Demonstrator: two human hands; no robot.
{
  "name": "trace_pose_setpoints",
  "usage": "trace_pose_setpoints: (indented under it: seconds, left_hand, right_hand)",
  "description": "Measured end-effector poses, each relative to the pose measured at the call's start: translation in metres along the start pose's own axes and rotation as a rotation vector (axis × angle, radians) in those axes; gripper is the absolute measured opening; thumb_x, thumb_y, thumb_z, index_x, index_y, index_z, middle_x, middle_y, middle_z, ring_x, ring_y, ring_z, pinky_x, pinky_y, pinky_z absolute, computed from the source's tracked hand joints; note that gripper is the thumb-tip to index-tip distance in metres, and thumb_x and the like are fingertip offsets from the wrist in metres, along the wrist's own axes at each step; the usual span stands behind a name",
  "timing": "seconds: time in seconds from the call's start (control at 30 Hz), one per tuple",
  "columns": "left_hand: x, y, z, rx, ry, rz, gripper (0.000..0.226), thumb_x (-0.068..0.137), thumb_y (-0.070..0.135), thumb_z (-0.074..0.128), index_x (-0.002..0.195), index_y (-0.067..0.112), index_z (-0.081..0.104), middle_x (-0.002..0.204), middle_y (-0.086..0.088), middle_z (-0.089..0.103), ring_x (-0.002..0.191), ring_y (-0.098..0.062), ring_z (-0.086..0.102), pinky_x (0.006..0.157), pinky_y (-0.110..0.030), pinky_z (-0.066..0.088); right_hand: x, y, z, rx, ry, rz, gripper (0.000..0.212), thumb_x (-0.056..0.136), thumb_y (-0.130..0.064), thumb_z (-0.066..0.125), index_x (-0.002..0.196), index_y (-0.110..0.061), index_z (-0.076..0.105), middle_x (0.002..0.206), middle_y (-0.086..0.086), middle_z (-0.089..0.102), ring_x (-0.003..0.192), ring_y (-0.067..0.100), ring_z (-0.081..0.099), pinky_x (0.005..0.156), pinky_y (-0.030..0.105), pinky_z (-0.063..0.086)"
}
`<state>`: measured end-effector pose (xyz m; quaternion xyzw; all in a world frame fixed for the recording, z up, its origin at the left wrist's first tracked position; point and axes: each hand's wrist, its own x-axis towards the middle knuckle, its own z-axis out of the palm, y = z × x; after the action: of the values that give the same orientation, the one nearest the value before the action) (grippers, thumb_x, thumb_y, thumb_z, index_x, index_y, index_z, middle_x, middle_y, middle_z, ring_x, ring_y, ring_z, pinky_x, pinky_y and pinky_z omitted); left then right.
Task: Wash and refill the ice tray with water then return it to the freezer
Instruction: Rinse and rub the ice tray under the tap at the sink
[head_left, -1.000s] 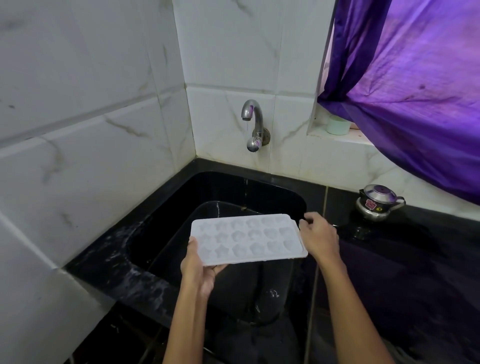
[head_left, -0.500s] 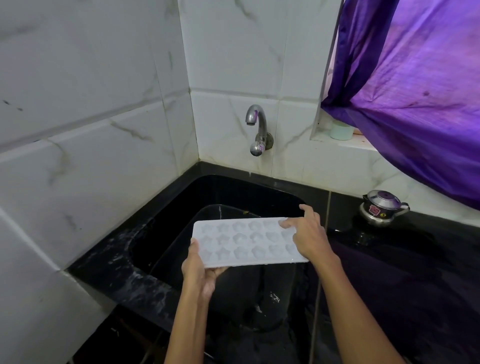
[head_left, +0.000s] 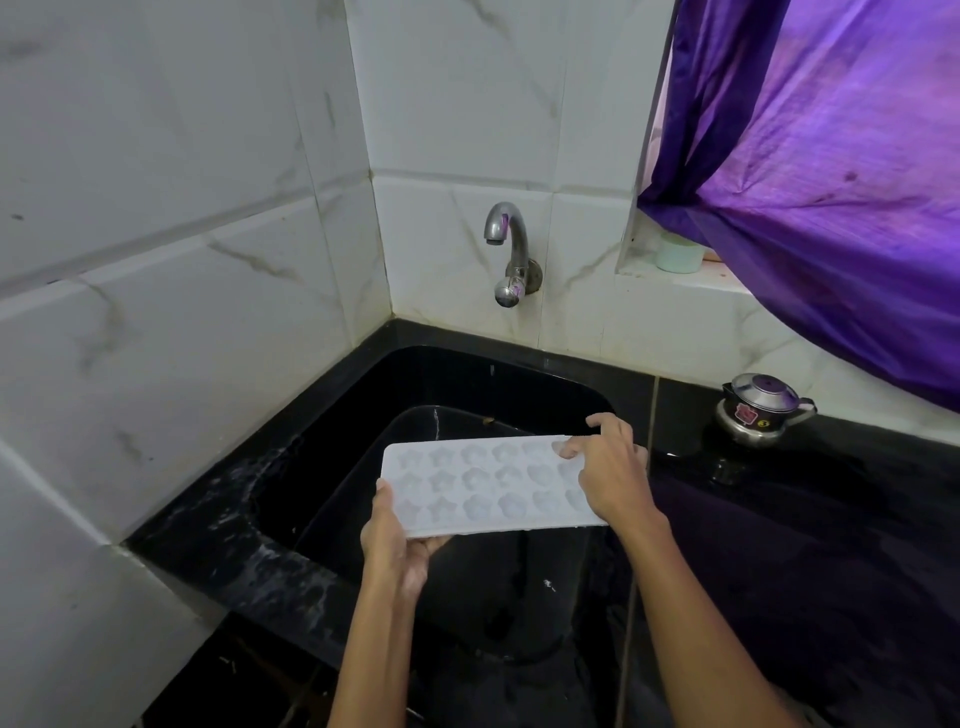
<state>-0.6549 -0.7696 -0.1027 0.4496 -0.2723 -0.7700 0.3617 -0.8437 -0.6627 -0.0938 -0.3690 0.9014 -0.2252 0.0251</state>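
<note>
1. Ice tray (head_left: 483, 483) — white, rectangular, three rows of star- and shell-shaped cups, cups facing up. Held roughly level in the air above the sink, long side running left to right. Whether the cups hold water cannot be told.
2. Left hand (head_left: 392, 545) — grips the tray's near left corner, thumb on top of the rim, fingers curled underneath.
3. Right hand (head_left: 613, 470) — lies over the tray's right end, back of the hand up; fingertips bent down onto the far right cups, one finger hooked past the far edge. It covers that end of the tray.
4. Sink (head_left: 332, 457) — black, deep, set into the corner; a dark round tub stands inside it, directly below the tray.
5. Tap (head_left: 506, 249) — metal, curved spout, fixed to the back wall above the sink, well beyond the tray. No stream shows.
6. Desk (head_left: 779, 545) — black stone, glossy, to the right of the sink; pale streaks on the strip left of the sink.
7. Small metal pot (head_left: 761, 410) — lidded, handle to the right, standing on the desk near the back wall.
8. Walls — white marble-pattern tiles.
9. Curtain (head_left: 831, 182) — purple, hanging over the window ledge at upper right; a pale green cup (head_left: 678, 254) sits on that ledge.
</note>
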Motion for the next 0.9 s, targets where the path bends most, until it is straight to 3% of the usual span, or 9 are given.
trace_pose_setpoints:
  seconds: [0.17, 0.3, 0.43, 0.6, 0.77, 0.9]
  left_hand:
    - [0.002, -0.002, 0.003, 0.008, 0.003, 0.004, 0.034, 0.098, 0.039, 0.042, 0.089, 0.011, 0.058, 0.090, -0.012, 0.067, 0.084, -0.031, 0.065, 0.071, -0.051, 0.053]
    - [0.002, -0.002, 0.006, 0.013, -0.001, 0.001, 0.034, 0.099, 0.039, 0.042, 0.089, 0.011, 0.058, 0.090, -0.012, 0.067, 0.084, -0.030, 0.064, 0.069, -0.049, 0.053]
    - [0.002, -0.003, 0.008, 0.016, -0.008, 0.001, 0.034, 0.099, 0.039, 0.042, 0.090, 0.011, 0.058, 0.090, -0.011, 0.067, 0.084, -0.030, 0.064, 0.068, -0.049, 0.053]
    - [0.003, -0.003, 0.008, 0.021, -0.003, -0.006, 0.034, 0.099, 0.039, 0.041, 0.089, 0.011, 0.058, 0.090, -0.012, 0.067, 0.084, -0.030, 0.064, 0.064, -0.046, 0.052]
    - [0.005, -0.003, 0.008, 0.022, 0.006, -0.014, 0.034, 0.099, 0.040, 0.041, 0.090, 0.011, 0.058, 0.091, -0.012, 0.067, 0.084, -0.030, 0.064, 0.062, -0.046, 0.052]
    - [0.004, -0.004, 0.008, 0.018, 0.012, -0.013, 0.034, 0.099, 0.039, 0.041, 0.089, 0.011, 0.058, 0.090, -0.012, 0.067, 0.083, -0.030, 0.064, 0.061, -0.046, 0.051]
  right_hand:
    - [0.002, 0.004, 0.001, -0.010, -0.005, -0.028, 0.050, 0.085, 0.013, 0.048, 0.117, -0.023, 0.065, 0.151, 0.005, 0.024, 0.141, 0.024, 0.015, 0.108, 0.039, 0.018]
    - [0.002, 0.009, 0.005, 0.023, 0.010, -0.007, 0.046, 0.084, 0.011, 0.049, 0.111, -0.023, 0.066, 0.146, 0.005, 0.029, 0.136, 0.028, 0.021, 0.104, 0.034, 0.018]
    - [0.003, 0.010, 0.004, -0.010, 0.008, -0.035, 0.053, 0.081, 0.017, 0.047, 0.112, -0.022, 0.066, 0.151, 0.005, 0.024, 0.142, 0.021, 0.013, 0.110, 0.043, 0.016]
    - [0.004, 0.012, 0.004, -0.006, 0.017, -0.028, 0.047, 0.083, 0.012, 0.052, 0.112, -0.022, 0.066, 0.145, 0.004, 0.030, 0.139, 0.020, 0.017, 0.111, 0.042, 0.014]
    - [0.005, 0.012, 0.007, -0.007, -0.013, -0.039, 0.053, 0.080, 0.018, 0.048, 0.108, -0.023, 0.067, 0.151, 0.006, 0.023, 0.143, 0.021, 0.009, 0.113, 0.046, 0.012]
    - [0.006, 0.015, 0.009, 0.050, -0.016, 0.012, 0.043, 0.086, 0.009, 0.050, 0.108, -0.024, 0.066, 0.145, 0.004, 0.029, 0.139, 0.025, 0.016, 0.112, 0.041, 0.014]
